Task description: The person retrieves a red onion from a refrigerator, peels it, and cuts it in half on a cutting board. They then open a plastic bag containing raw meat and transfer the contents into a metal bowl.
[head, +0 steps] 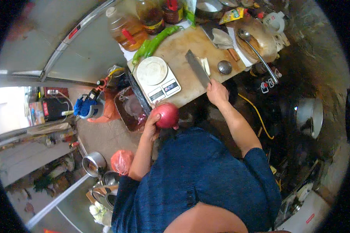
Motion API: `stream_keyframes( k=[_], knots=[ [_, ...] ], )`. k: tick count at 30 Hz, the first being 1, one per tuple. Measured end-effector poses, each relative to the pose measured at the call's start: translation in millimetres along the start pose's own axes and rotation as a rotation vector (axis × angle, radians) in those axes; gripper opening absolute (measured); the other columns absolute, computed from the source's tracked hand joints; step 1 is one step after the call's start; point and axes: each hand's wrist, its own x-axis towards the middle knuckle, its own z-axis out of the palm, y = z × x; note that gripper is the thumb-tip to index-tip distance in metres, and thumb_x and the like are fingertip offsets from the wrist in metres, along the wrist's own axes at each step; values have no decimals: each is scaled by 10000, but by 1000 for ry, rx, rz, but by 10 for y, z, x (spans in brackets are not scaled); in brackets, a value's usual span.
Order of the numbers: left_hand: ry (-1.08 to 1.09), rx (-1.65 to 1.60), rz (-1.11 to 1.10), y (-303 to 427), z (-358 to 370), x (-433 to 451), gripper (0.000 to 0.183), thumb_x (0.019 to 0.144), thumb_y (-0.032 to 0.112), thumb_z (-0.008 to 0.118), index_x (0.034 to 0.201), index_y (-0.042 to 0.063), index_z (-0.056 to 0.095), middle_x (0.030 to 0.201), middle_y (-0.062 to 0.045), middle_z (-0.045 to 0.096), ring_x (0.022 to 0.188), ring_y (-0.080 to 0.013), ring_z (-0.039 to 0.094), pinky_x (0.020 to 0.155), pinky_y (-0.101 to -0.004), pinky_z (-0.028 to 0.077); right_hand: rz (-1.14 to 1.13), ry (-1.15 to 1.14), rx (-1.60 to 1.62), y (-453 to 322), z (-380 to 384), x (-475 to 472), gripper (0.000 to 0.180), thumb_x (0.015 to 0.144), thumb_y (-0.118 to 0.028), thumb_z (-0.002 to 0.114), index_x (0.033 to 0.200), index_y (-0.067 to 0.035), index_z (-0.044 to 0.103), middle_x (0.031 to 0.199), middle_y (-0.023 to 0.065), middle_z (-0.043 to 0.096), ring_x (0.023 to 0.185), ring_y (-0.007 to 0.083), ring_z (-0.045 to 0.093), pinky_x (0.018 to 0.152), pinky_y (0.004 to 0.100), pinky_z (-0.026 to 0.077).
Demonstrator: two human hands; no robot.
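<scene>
My left hand (153, 123) holds a large red onion (166, 115) in front of the near left corner of the cutting board (189, 87). At the board's near edge my right hand (217, 91) grips a cleaver (197, 68), its blade lying over the board. Pale white cut pieces (205, 66) lie beside the blade. To the left on the board stands a white digital kitchen scale (159, 77) with a round platform. Long green peppers (156, 43) rest behind the scale. A round dark metal object (224, 67) sits to the right of the pieces.
Plastic jugs of amber liquid (128, 30) stand behind the board at the left. At the right, a ladle (258, 54) lies across a large round pan or lid (258, 38). A bin with a plastic liner (131, 109) is below the board's left side. A yellow hose (256, 112) hangs at right.
</scene>
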Motion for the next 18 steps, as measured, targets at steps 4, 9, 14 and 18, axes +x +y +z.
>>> stream_keyframes(
  k=[4,9,14,18],
  knots=[
    [8,-139,4,-298,328,87,846,721,478,729,1380,66,394,1303,-173,529,1178,-335,543,1000,-473,448,-68,-30,41,191,-75,95,266,938,-258,480,1083,-41,535,937,234,642,872,435,619,767,532,489],
    [238,-236,32,-501,276,68,833,728,495,722,1379,85,401,1319,-158,524,1195,-331,535,1025,-478,425,-156,-156,189,169,-35,-40,298,925,-246,508,1127,-28,534,974,260,623,927,451,584,802,529,466],
    [309,-330,127,-447,18,335,828,661,537,748,1331,153,447,1223,-120,559,1016,-308,606,613,-367,575,-194,-227,212,58,102,-228,289,900,-183,524,1124,-2,500,1011,260,604,944,446,581,806,532,461],
    [389,-484,98,-301,-274,514,774,703,544,715,1317,155,449,1238,-124,544,990,-321,612,550,-372,563,-295,-153,229,-29,225,-303,268,879,-182,548,1063,0,479,963,259,612,862,451,608,773,537,493]
  ],
)
